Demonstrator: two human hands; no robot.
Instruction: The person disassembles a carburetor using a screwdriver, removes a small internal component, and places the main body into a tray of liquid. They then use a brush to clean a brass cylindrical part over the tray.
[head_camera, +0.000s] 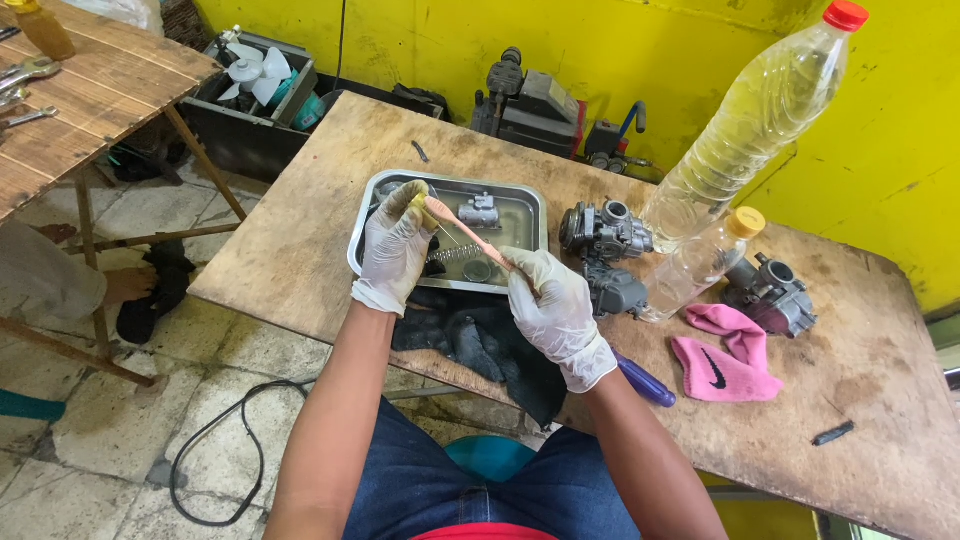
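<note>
Both my hands wear white gloves over a steel tray (532, 222) on a wooden table (330, 190). My right hand (555, 310) grips the handle of a pink toothbrush (467, 233). Its bristle end meets a small yellowish part (418, 202) pinched in the fingers of my left hand (393, 250). In the tray lie liquid, a grey metal part (481, 210), a spring (455, 254) and a small round piece (477, 271). A dark rag (480, 340) lies under my wrists at the table's near edge.
Two grey carburetors (605, 232) (772, 293) stand right of the tray, with a tall clear bottle (750, 125), a smaller bottle (705, 262), a pink sock (725, 352) and a purple handle (645, 381). A second wooden table (90, 90) stands left. A cable (215, 440) lies on the floor.
</note>
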